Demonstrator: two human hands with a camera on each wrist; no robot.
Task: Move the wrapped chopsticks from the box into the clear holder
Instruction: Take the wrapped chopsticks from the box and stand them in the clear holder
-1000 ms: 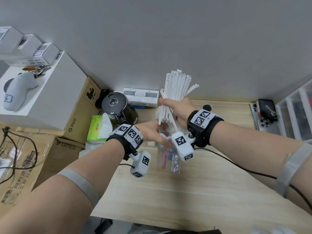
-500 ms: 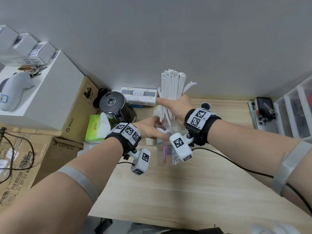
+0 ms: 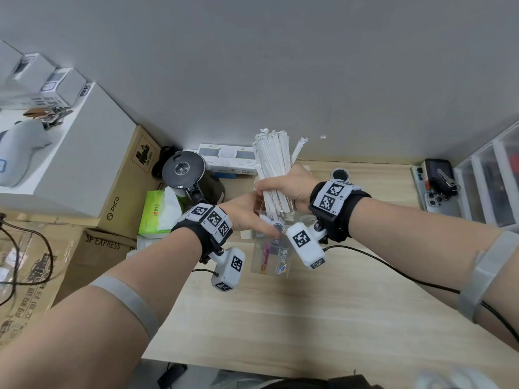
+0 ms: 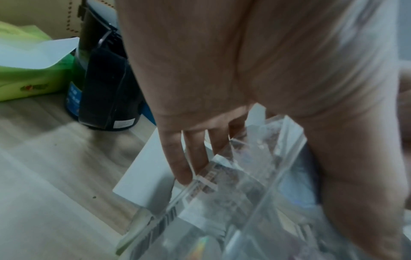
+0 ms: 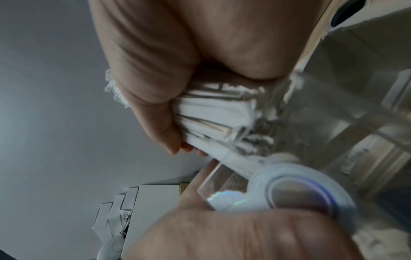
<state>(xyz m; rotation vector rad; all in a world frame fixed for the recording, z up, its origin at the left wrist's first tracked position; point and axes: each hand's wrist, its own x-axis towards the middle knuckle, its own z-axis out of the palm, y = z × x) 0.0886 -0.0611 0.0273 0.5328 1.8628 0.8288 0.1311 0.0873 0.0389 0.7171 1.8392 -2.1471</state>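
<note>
My right hand (image 3: 289, 186) grips a thick bundle of white paper-wrapped chopsticks (image 3: 271, 164) around its middle, held nearly upright. The bundle's lower ends sit at the open top of the clear holder (image 3: 269, 255), which stands on the wooden desk. My left hand (image 3: 247, 213) holds the holder near its rim, fingers (image 4: 177, 158) on the far wall and thumb on the near one. The right wrist view shows the chopsticks (image 5: 213, 112) clamped in the fist, right at the holder (image 5: 333, 123). A white box (image 4: 144, 176) lies just left of the holder.
A black kettle (image 3: 186, 175) and green tissue pack (image 3: 157, 211) stand to the left, with cardboard boxes (image 3: 129, 181) beyond. A phone with keys (image 3: 438, 181) and clear drawers (image 3: 491, 175) are at the right. Bare desk (image 3: 309, 318) lies in front.
The right hand has brought the bundle down and more upright, so its lower ends now meet the holder's mouth. The left hand stays on the holder.
</note>
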